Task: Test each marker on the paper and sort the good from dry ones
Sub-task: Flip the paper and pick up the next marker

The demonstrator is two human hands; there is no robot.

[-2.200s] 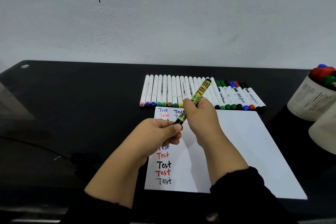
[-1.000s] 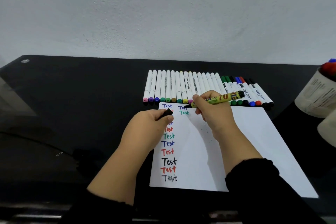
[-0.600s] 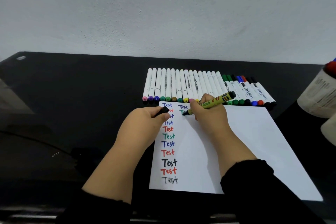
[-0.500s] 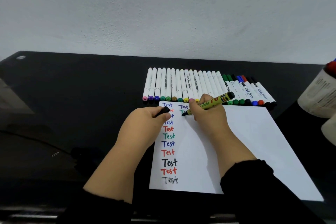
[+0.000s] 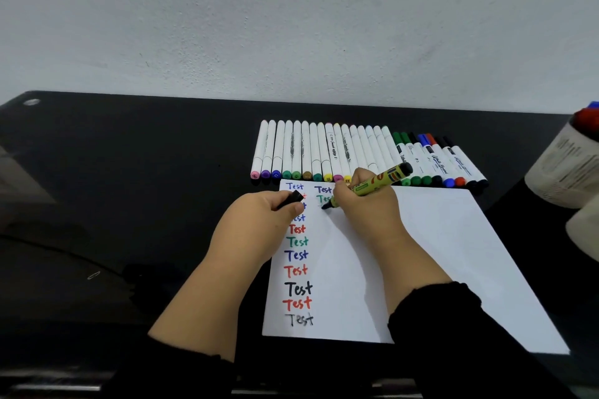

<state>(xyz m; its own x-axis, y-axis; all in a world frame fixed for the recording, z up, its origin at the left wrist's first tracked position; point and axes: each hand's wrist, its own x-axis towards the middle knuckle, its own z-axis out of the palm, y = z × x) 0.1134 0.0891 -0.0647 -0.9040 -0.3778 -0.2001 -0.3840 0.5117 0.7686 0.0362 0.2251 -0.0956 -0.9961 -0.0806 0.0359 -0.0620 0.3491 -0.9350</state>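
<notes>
A white sheet of paper lies on the black table, with a column of coloured "Test" words down its left side and two more beside the top. My right hand grips a yellow-green marker with its black tip on the paper under the green "Test". My left hand rests at the paper's left edge and pinches the marker's black cap. Behind the paper lies a row of several white markers with coloured ends.
At the right edge stands a white cup with red and blue markers in it, and part of a second white cup below it. A small paper clip and a thin cable lie on the table at left.
My hands pulled the cap off the yellow-green marker. My right hand then lowered the marker's tip to the paper under the green "Test", while my left hand kept the cap.
</notes>
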